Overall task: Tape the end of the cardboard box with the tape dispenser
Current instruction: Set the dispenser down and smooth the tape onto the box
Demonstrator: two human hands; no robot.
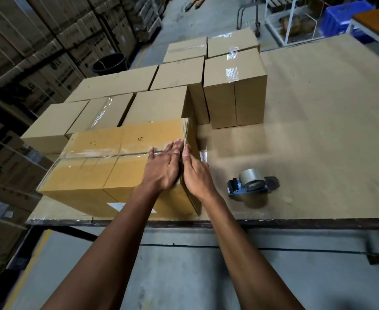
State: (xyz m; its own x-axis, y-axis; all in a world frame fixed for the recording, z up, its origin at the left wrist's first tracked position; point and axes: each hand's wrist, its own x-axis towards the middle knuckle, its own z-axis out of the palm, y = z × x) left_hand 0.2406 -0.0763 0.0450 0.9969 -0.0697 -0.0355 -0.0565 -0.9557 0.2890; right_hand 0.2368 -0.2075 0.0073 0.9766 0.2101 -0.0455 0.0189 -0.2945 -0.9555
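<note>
A long brown cardboard box (108,166) lies at the table's near left edge, with clear tape running along its top seam and down over its right end. My left hand (164,168) lies flat on the top near the right edge, fingers spread on the tape. My right hand (197,173) presses flat against the box's right end face, fingers pointing up. The blue tape dispenser (248,184), with a roll of clear tape, rests on the table to the right of the box, apart from both hands.
Several sealed cardboard boxes (235,90) stand in rows behind the long box. The table (318,130) is covered with brown board. A black bin (109,63) and stacked cartons (38,52) stand at the left; a blue crate (345,19) sits at the far right.
</note>
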